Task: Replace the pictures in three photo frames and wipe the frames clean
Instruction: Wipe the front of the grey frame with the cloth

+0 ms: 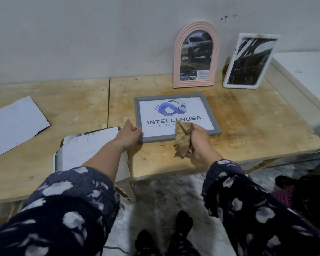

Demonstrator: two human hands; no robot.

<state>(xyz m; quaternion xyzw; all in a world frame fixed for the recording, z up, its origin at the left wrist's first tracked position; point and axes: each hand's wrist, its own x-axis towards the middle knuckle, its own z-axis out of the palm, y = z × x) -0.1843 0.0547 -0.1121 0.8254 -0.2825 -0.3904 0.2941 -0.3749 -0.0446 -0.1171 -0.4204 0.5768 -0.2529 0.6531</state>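
A grey photo frame (174, 97) lies flat on the wooden table (248, 130), showing a white picture with a blue logo. My left hand (127, 134) grips its near left corner. My right hand (198, 143) holds a crumpled brown cloth (183, 139) over the frame's near edge, covering part of the printed words. Against the wall stand a pink arched frame (196, 54) and a white frame (249, 60), both with dark car pictures.
Loose white sheets lie on the table's left part: one (13, 124) at far left, another (87, 152) partly under my left forearm. A seam (108, 102) divides the two tabletops. A dark bag (310, 196) sits on the floor at right.
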